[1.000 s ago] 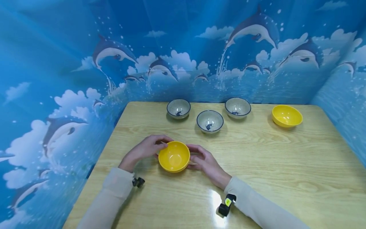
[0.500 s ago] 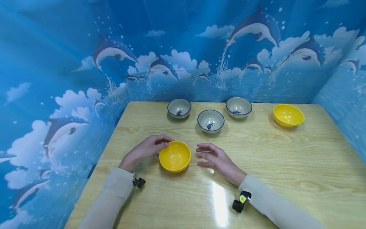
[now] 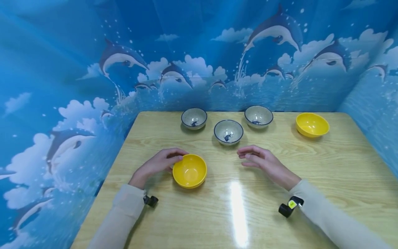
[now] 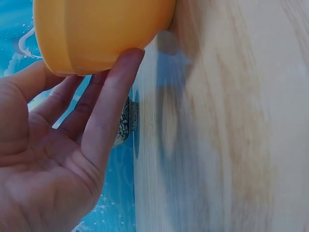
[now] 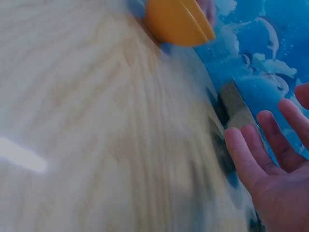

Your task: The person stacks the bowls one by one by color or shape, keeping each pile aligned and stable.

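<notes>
A yellow bowl (image 3: 189, 170) sits at the left-middle of the table, a second rim line showing just under its lip like a nested pair. My left hand (image 3: 159, 165) holds it from the left, thumb at the rim. In the left wrist view, fingers (image 4: 113, 96) lie against the bowl's outer side (image 4: 106, 34). Off to the right of that bowl, my right hand (image 3: 268, 165) is over the table with fingers loosely spread, holding nothing. Just beyond it is the middle grey bowl (image 3: 228, 131), blue-rimmed with a blue fish inside.
Two more grey blue-rimmed bowls, one at back left (image 3: 194, 117) and one further right (image 3: 258, 116), stand near the table's far edge. Another yellow bowl (image 3: 312, 124) is at the back right. A blue dolphin-print curtain (image 3: 199, 45) hangs behind the wooden table (image 3: 311, 173).
My right hand has let go of the yellow bowl and moved away to the right and slightly farther back. My left hand stays on the bowl, which has hardly moved.
</notes>
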### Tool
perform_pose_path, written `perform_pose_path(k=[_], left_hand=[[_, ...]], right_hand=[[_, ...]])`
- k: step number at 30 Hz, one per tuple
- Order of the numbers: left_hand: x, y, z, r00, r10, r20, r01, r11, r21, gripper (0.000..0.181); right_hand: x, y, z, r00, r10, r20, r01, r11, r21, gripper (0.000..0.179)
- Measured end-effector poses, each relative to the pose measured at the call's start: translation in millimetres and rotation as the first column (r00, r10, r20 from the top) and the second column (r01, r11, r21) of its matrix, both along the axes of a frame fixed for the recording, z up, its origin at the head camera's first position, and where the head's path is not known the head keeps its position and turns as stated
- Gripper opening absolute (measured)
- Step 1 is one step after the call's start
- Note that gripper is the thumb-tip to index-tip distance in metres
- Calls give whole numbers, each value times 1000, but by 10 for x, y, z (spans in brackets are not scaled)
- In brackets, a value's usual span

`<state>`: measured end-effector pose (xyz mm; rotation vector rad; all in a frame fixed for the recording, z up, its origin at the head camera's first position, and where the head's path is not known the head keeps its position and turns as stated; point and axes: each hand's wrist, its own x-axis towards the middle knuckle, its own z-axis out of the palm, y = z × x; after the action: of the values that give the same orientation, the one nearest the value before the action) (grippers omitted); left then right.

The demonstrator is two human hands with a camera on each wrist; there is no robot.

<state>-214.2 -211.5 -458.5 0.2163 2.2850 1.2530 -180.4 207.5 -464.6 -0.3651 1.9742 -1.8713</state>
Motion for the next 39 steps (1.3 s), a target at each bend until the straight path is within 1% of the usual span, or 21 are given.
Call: perform_pose_path(k=[4, 8, 11, 14, 17, 19, 21, 22, 24, 26, 27, 29, 31, 33, 34, 35, 36, 39], left_hand=[[11, 21, -8, 1000, -6, 0, 6, 1000, 14, 37], [16, 31, -18, 1000, -15, 3, 15, 1000, 24, 38], [17, 23, -21, 1000, -17, 1, 17, 999, 29, 39], [17, 5, -20, 1000, -12, -4, 12, 999, 29, 40], [15, -14, -21, 1000, -10, -4, 10, 999, 38, 40], [14, -21, -23, 1000, -12, -1, 12, 999, 49, 40], [14, -24, -26, 1000, -15, 1, 15, 998, 57, 41], [14, -25, -26, 1000, -18, 2, 18, 998, 61, 41], [17, -22, -25, 1000, -21, -2, 21, 998, 62, 42], [19, -18, -23, 1000, -24, -4, 24, 998, 65, 42], [20, -18, -23, 1000, -26, -6, 26, 997, 67, 42], [21, -19, -23, 1000, -28, -8, 29, 997, 72, 43], [22, -23, -27, 1000, -30, -8, 30, 997, 76, 43], [22, -30, -30, 1000, -29, -9, 30, 997, 77, 43], [22, -31, -31, 1000, -27, -8, 28, 997, 75, 43], [20, -32, -32, 1000, -25, -7, 26, 997, 72, 43], [19, -32, -31, 1000, -23, -6, 23, 998, 67, 43], [13, -29, -29, 1000, -13, -5, 14, 999, 47, 42]], right_hand=[[-27, 292, 109, 999, -16, -31, 19, 995, 99, 51], [-30, 579, 177, 997, -62, -36, 68, 975, 212, 54], [-45, 767, 201, 994, -96, -56, 107, 964, 245, 55], [-75, 935, 213, 987, -122, -101, 141, 967, 211, 54], [-108, 1104, 231, 979, -157, -130, 175, 974, 142, 48], [-130, 1213, 253, 972, -191, -138, 206, 973, 104, 45], [-145, 1318, 282, 961, -237, -143, 250, 965, 82, 42], [-152, 1369, 298, 953, -260, -155, 275, 958, 85, 41], [-170, 1471, 327, 936, -311, -164, 323, 945, 51, 39], [-199, 1577, 351, 918, -363, -160, 365, 931, -18, 35], [-221, 1628, 359, 910, -387, -152, 379, 922, -75, 33], [-266, 1725, 369, 891, -432, -139, 408, 896, -174, 30], [-313, 1809, 376, 868, -480, -127, 445, 866, -227, 30], [-349, 1878, 375, 845, -522, -116, 486, 840, -240, 30], [-365, 1908, 371, 832, -543, -110, 511, 829, -227, 31], [-383, 1934, 367, 818, -567, -95, 540, 814, -214, 31], [-398, 1960, 358, 806, -588, -73, 561, 797, -224, 30], [-450, 2022, 315, 756, -654, -24, 637, 744, -203, 29]])
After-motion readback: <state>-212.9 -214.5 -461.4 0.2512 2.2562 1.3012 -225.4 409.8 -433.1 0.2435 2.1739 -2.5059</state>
